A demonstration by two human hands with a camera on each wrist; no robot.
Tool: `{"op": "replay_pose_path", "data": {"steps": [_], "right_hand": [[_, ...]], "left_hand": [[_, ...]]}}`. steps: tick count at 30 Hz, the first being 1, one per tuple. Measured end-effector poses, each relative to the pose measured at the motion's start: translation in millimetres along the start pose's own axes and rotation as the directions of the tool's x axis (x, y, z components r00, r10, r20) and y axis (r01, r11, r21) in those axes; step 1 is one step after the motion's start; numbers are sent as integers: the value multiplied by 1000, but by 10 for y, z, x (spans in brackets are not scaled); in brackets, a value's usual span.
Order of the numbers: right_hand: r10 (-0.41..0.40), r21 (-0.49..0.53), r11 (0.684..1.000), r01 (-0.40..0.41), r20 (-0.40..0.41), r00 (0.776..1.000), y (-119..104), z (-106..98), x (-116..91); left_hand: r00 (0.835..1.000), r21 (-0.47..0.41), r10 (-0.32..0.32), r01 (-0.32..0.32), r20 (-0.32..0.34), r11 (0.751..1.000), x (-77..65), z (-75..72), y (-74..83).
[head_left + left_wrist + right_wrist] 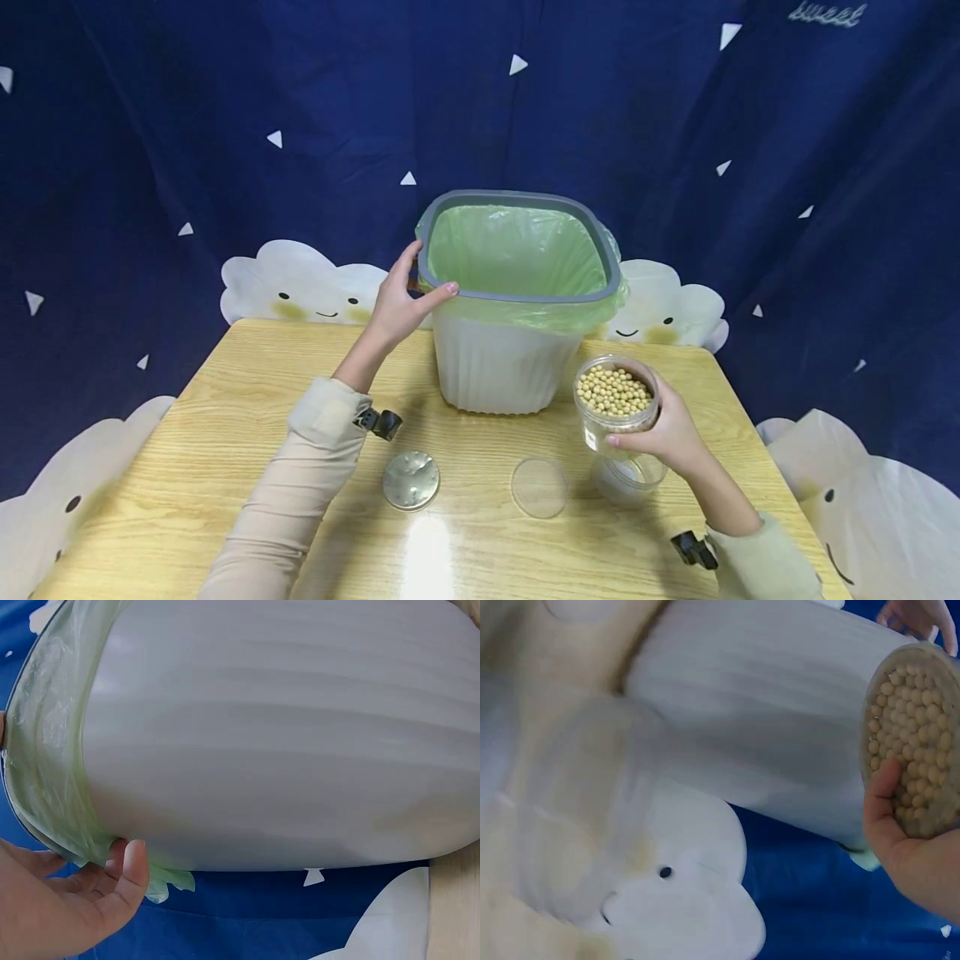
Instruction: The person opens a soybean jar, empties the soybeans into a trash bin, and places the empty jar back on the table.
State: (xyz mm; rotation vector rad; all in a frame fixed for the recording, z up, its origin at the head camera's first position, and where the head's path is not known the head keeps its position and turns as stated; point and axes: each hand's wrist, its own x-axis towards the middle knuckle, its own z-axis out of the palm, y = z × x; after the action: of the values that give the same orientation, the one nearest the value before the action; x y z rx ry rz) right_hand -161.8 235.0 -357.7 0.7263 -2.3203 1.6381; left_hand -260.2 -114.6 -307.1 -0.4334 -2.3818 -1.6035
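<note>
A white trash bin (pixel 498 367) with a grey rim (pixel 517 296) stands upright, lined with a green plastic bag (pixel 517 242). My left hand (pixel 397 304) holds the bin's left rim, thumb on top and fingers on the outer side; in the left wrist view its fingers curl under the rim against the bag. My right hand (pixel 671 429) grips a clear plastic jar (pixel 596 437) of soybeans (pixel 615 392). This jar is to the right of the bin, lidless and almost upright. Behind it, partly covered, a second clear jar (pixel 633 483) sits on the table.
On the wooden table (pixel 262 400) lie a round silver lid (pixel 411 481) at centre left and a thin clear disc (pixel 540 487) in front of the bin. A dark blue curtain (pixel 337 100) with white clouds hangs behind the table.
</note>
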Motion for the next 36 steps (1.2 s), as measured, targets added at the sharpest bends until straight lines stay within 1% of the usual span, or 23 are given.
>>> {"op": "replay_pose_path", "data": {"steps": [4,10,14,18,22,25,27,30,33,36], "right_hand": [[-16,61,998,18,-28,999,-141,-153,84],[18,72,997,-14,-59,998,-374,-357,221],[15,126,992,-5,-83,996,-483,-440,334],[11,148,989,3,-96,995,-562,-505,446],[27,174,985,-9,-98,995,-642,-570,575],[44,177,984,-26,-101,994,-697,-635,713],[61,138,989,-44,-118,991,-733,-679,828],[82,-12,996,-85,-143,986,-787,-743,1002],[107,-171,976,-137,-172,979,-835,-784,1155],[125,-274,946,-173,-186,975,-875,-804,1285]], "left_hand": [[1000,6,2,-2,2,1000,0,-3,7],[1000,8,-8,8,-3,1000,4,-8,12],[1000,10,-9,9,-6,1000,3,-12,15],[1000,3,-8,8,-4,1000,3,-13,14],[1000,-5,-11,11,-2,1000,2,-13,12],[1000,-5,-14,14,-2,1000,0,-13,14],[1000,-2,-19,19,-2,1000,0,-13,15],[1000,3,-25,25,1,1000,0,-13,13],[1000,4,-30,30,6,1000,2,-12,14],[999,1,-32,32,6,1000,7,-13,18]]}}
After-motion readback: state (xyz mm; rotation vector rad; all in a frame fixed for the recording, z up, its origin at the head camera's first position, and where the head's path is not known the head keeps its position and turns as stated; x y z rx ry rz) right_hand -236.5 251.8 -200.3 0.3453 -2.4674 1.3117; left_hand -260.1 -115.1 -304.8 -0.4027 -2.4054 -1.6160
